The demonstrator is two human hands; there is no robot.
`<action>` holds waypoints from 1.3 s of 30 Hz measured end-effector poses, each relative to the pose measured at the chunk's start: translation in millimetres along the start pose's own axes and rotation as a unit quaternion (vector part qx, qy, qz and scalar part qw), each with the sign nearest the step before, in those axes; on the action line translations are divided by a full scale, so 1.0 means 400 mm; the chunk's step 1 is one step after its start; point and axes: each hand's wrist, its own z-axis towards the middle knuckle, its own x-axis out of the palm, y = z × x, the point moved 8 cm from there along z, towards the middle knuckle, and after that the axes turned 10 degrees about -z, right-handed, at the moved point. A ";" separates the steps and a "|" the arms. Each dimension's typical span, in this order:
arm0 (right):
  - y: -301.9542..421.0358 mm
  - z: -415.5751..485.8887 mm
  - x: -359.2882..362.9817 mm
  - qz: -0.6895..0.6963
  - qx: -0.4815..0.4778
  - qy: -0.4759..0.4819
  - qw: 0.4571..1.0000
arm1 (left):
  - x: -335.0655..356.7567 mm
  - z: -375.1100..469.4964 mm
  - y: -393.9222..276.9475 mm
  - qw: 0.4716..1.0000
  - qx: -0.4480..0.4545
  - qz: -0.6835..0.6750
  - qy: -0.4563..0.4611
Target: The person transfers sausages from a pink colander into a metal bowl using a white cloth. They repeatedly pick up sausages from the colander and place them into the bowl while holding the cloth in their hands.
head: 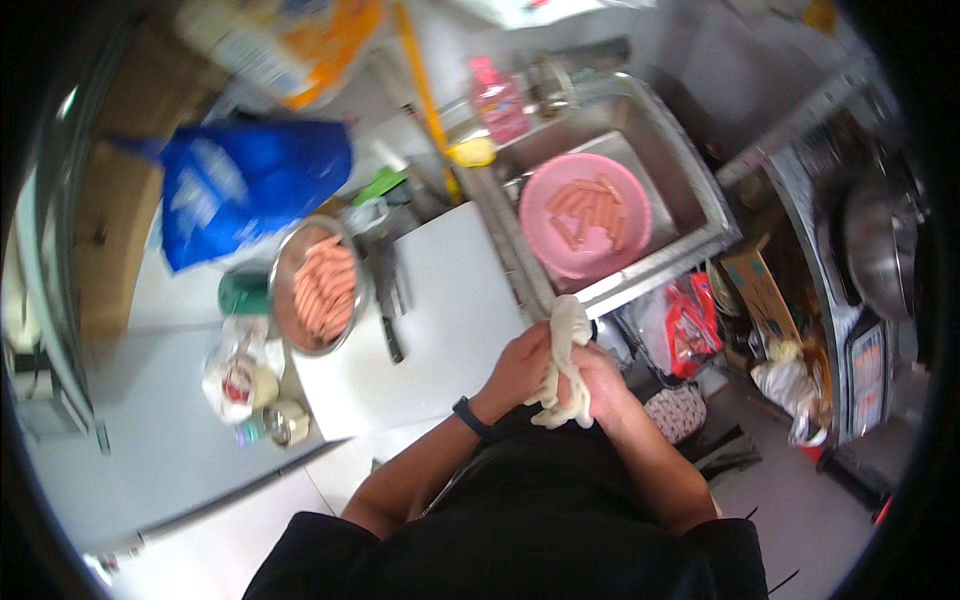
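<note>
Between my two hands, in front of my body and just below the sink's near corner, is a pair of off-white gloves [564,367], bunched and hanging with loose fingers. My left hand [517,367], with a dark band on its wrist, grips them from the left. My right hand [600,379] holds them from the right; part of its fingers is hidden behind the gloves. A white cutting board [442,300] lies left of my hands. On its far left stands a metal bowl [281,330] full of sausages [328,289]. A knife [390,330] rests on the board beside the bowl.
A pink basin [585,262] with more sausages [592,206] sits in the steel sink [697,217]. A pink bottle [499,109] and a yellow sponge [474,152] stand by the sink's edge. A blue bag [255,180] lies beyond the bowl. Shelves with pans [877,247] are at right.
</note>
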 end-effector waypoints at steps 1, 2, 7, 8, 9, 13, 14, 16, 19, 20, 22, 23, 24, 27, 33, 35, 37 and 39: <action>-0.003 0.008 0.035 -0.017 0.005 0.050 0.999 | -0.015 -0.031 -0.014 0.999 0.041 0.014 0.011; -0.027 0.026 0.058 -0.038 0.016 0.031 0.999 | -0.047 -0.062 0.015 0.996 0.005 -0.085 0.012; -0.141 0.089 0.171 -0.013 0.066 0.049 0.997 | -0.093 -0.285 -0.152 0.946 0.231 0.206 -0.093; -0.161 0.108 0.179 0.014 0.084 0.098 0.992 | -0.090 -0.322 -0.182 0.915 0.267 0.297 -0.065; -0.177 0.119 0.214 0.039 0.102 0.148 0.983 | -0.088 -0.352 -0.200 0.872 0.300 0.385 -0.039; -0.256 0.048 0.325 -0.137 0.101 0.025 0.985 | -0.280 -0.408 -0.182 0.940 0.258 0.127 -0.184; -0.263 0.038 0.344 -0.157 0.085 0.036 0.983 | -0.314 -0.414 -0.219 0.941 0.229 0.018 -0.247; -0.272 0.019 0.406 -0.252 0.056 0.098 0.961 | -0.371 -0.405 -0.168 0.930 0.194 -0.228 -0.212; -0.304 0.032 0.461 -0.340 0.058 0.189 0.919 | -0.414 -0.430 -0.092 0.941 0.157 -0.229 -0.192; -0.321 0.040 0.473 -0.352 0.064 0.211 0.910 | -0.421 -0.441 -0.076 0.944 0.158 -0.219 -0.189; -0.350 0.042 0.467 -0.334 0.064 0.178 0.923 | -0.457 -0.471 -0.059 0.957 0.170 -0.080 -0.223; -0.361 0.044 0.463 -0.324 0.063 0.161 0.930 | -0.470 -0.485 -0.051 0.956 0.174 -0.010 -0.238; -0.367 0.049 0.466 -0.344 0.062 0.168 0.922 | -0.465 -0.493 -0.058 0.958 0.178 -0.052 -0.220; -0.368 0.061 0.437 -0.395 0.085 0.090 0.910 | -0.434 -0.520 -0.071 0.960 0.145 -0.195 -0.138; -0.382 0.028 0.469 -0.289 0.108 0.211 0.927 | -0.463 -0.542 -0.061 0.950 0.223 0.032 -0.215; -0.394 0.038 0.448 -0.300 0.133 0.250 0.911 | -0.454 -0.547 -0.062 0.949 0.218 0.023 -0.228; -0.390 0.049 0.438 -0.294 0.119 0.178 0.931 | -0.446 -0.553 -0.032 0.958 0.160 -0.109 -0.214; -0.381 0.078 0.427 -0.287 0.114 0.124 0.943 | -0.442 -0.578 -0.038 0.953 0.183 -0.094 -0.221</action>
